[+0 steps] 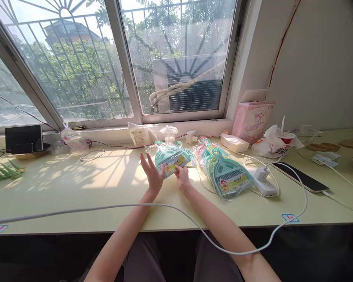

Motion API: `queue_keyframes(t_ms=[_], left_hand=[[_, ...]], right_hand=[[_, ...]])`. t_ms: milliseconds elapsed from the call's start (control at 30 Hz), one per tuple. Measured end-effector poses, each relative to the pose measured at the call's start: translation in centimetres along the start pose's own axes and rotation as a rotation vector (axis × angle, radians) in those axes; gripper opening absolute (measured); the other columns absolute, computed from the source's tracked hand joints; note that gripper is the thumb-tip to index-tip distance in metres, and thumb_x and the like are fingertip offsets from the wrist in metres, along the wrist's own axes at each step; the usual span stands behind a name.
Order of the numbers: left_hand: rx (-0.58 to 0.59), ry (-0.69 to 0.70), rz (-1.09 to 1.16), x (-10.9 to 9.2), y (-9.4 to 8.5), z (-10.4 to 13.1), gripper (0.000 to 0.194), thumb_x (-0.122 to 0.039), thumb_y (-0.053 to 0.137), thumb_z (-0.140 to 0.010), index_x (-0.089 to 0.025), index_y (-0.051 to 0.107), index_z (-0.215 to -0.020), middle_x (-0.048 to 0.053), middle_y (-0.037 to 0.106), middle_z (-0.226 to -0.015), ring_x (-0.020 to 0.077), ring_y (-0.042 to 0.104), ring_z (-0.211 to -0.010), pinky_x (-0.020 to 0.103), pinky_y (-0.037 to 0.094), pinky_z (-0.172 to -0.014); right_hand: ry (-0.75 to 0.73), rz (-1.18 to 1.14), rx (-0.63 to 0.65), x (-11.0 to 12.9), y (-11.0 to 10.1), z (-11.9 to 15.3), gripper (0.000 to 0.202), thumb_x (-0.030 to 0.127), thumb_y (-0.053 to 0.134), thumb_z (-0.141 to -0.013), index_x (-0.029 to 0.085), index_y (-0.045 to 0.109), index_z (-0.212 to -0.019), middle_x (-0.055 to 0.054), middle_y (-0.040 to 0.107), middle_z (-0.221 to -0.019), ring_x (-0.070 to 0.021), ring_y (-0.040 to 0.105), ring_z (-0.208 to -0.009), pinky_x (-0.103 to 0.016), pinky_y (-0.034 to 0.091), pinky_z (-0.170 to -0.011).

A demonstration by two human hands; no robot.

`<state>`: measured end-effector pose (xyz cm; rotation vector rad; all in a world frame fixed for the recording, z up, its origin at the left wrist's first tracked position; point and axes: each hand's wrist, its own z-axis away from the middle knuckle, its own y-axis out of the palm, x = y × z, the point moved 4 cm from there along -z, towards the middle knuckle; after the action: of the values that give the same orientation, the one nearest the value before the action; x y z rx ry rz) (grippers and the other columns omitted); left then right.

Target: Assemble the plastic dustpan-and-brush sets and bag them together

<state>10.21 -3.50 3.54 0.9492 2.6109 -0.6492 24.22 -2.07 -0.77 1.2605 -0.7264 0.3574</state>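
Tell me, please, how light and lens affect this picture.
Head view: bright daylight washes out parts of the window; head view: sunlight dapples the table with shadows; head view: the window frame slants, likely from a wide lens; head view: the held dustpan pack carries print too small to read.

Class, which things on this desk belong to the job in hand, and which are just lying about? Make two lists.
In the job:
bagged dustpan set, gripped by the right hand; left hand open at its edge
pile of similar bagged sets

Lying about:
phone
power strip
pink box
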Motion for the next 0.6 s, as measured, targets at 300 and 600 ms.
queue_keyframes(t_ms=[300,600], left_hand=[[0.182,0.681,-0.345,-2.6,-0.3,0.4,0.023,-0.012,0.054,-0.094,-0.027,0.071,-0.095,0.003,0.063,-0.139,0.0227,0.053,-0.134,0.054,0.008,-0.126],[0.171,0.46,-0.396,-2.6,-0.7,-0.2,0.025,-0.013,0.051,-0.094,-0.024,0.074,-0.092,0.009,0.058,-0.145,0.0295,0.05,-0.137,0.063,0.0,-0.124]], right_hand=[[-0.038,0.046,0.013,-0.4,-0.4,-0.6,0.024,0.023,0.069,-0.064,0.022,0.058,-0.085,-0.004,0.068,-0.089,-0.0191,0.067,-0.084,-0.03,0.057,-0.068],[-0.057,-0.02,0.012,-0.6,-0.3,-0.5,0.027,0.023,0.07,-0.065,0.023,0.054,-0.086,-0.003,0.067,-0.088,-0.0198,0.068,-0.083,-0.032,0.059,-0.068]])
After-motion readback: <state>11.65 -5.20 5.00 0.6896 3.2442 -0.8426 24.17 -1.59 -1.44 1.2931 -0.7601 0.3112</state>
